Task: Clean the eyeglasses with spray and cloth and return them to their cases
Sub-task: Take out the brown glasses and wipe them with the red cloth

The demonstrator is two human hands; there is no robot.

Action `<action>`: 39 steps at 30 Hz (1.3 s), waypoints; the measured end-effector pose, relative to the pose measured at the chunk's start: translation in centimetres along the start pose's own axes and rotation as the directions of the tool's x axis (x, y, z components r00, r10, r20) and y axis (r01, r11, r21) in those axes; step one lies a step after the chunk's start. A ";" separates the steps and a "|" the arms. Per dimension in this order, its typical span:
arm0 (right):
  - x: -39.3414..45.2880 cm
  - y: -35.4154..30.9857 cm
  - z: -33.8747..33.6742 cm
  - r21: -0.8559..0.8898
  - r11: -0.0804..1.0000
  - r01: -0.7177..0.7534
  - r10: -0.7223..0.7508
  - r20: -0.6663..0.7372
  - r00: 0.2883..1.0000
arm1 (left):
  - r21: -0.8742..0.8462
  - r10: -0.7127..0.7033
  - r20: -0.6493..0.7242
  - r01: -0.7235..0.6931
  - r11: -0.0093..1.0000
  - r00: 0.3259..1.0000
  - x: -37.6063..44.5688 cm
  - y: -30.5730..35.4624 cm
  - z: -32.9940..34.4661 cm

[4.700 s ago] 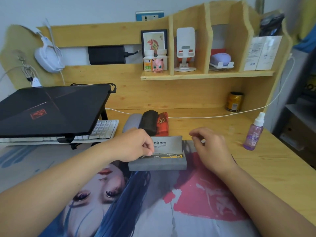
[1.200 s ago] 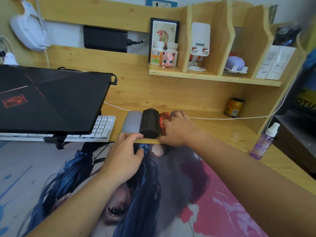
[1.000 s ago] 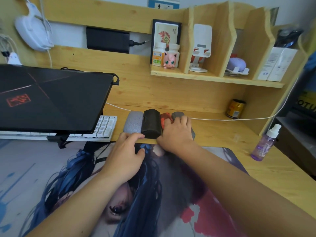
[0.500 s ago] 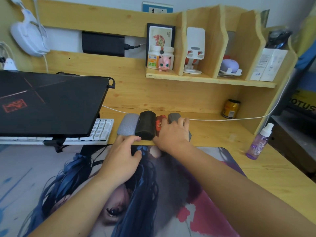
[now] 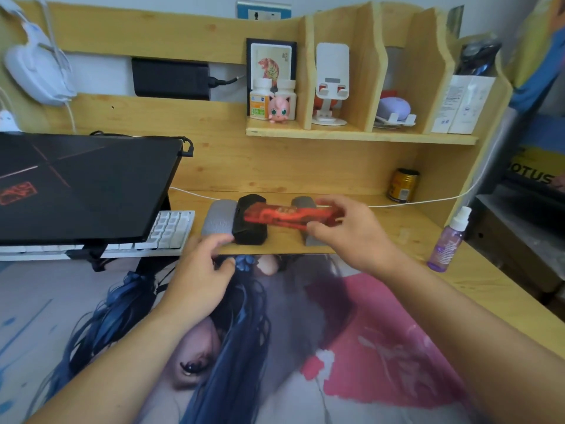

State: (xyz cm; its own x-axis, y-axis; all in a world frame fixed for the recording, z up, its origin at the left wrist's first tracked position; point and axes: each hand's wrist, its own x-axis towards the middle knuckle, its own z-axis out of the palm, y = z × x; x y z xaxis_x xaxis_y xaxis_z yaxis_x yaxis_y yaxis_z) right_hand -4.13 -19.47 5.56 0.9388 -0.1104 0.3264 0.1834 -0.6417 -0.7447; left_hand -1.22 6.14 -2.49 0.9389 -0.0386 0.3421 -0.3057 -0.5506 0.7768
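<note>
The right hand (image 5: 351, 231) had lifted the blurred red patterned glasses case (image 5: 287, 216), fingers gripping it above the black case (image 5: 250, 223); the left hand (image 5: 204, 267) hovered loosely open, so probably another pair was next.

A wooden counter (image 5: 382, 237) carries a printed mat (image 5: 275, 347) across its front. Behind the mat's far edge stand a light grey case (image 5: 218, 221), a black case (image 5: 250, 234) touching it, and a darker grey case (image 5: 305, 240) apart. A purple spray bottle (image 5: 448, 243) stands right, a gold can (image 5: 403, 185) at the back, a white keyboard (image 5: 165, 231) left.
</note>
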 end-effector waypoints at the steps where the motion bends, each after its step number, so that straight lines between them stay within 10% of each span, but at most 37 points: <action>1: -1.5 1.3 -0.4 0.080 0.996 0.028 -0.038 0.122 0.992 | -0.032 -0.027 -0.054 0.026 0.999 0.998 0.2 0.1 -0.2; 4: -4.6 4.8 -0.6 -0.037 0.981 0.189 -0.152 0.446 0.882 | -0.085 -0.056 -0.068 0.051 0.995 0.996 0.2 1.1 -0.6; 9: -2.4 4.6 -0.9 -0.212 0.884 0.417 -0.187 0.658 0.729 | -0.039 0.151 0.433 -0.149 0.988 0.889 -2.2 3.4 -0.4; 15: -2.8 5.5 0.4 -0.208 0.830 0.517 -0.392 0.442 0.807 | 0.192 0.200 0.380 -0.288 0.938 0.903 -2.9 3.3 1.1; 25: -4.1 6.4 -0.3 -0.139 0.876 0.463 -0.344 0.493 0.799 | 0.322 0.247 0.347 -0.363 0.874 0.905 -3.5 3.5 1.3; 39: -4.2 5.7 -0.7 -0.188 0.831 0.523 -0.382 0.491 0.783 | 0.157 0.153 0.351 -0.219 0.963 0.924 -4.1 3.7 0.4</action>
State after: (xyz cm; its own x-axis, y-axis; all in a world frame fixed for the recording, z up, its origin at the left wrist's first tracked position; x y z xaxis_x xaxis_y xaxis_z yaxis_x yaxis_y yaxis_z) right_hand -7.27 -23.21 0.32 0.8082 0.5315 0.2536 0.5889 -0.7337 -0.3389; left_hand -6.11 3.92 -1.17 0.8763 -0.4123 0.2492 -0.4749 -0.6525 0.5905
